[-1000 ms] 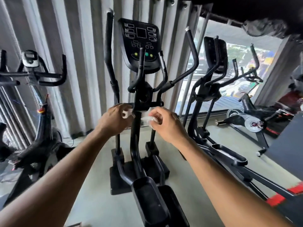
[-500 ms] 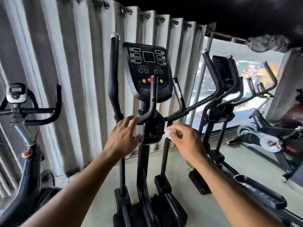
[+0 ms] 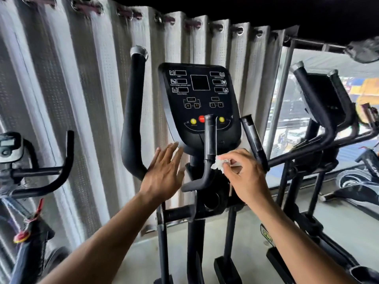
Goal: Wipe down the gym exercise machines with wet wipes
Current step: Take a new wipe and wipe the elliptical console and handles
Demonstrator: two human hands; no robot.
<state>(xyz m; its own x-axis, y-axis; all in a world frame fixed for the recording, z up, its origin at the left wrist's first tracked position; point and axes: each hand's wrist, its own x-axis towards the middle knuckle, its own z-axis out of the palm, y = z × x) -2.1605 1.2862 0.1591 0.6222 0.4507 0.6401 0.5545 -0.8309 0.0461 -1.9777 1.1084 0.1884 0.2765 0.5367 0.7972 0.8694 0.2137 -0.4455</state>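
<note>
At far left stood an exercise bike (image 3: 30, 175) with curved black handlebars, before a pale curtain (image 3: 67, 99). The left hand (image 3: 164, 175) was held flat with its fingers straight, its grip empty, just beside the elliptical machine (image 3: 200, 111) and below its console. A fixed inner handle (image 3: 210, 144) rose across the console's lower buttons. The right hand (image 3: 249, 177) pinched a crumpled white wet wipe (image 3: 218, 165) against that handle's bend. A second elliptical (image 3: 324, 111) stood right, near the window (image 3: 293, 111).
</note>
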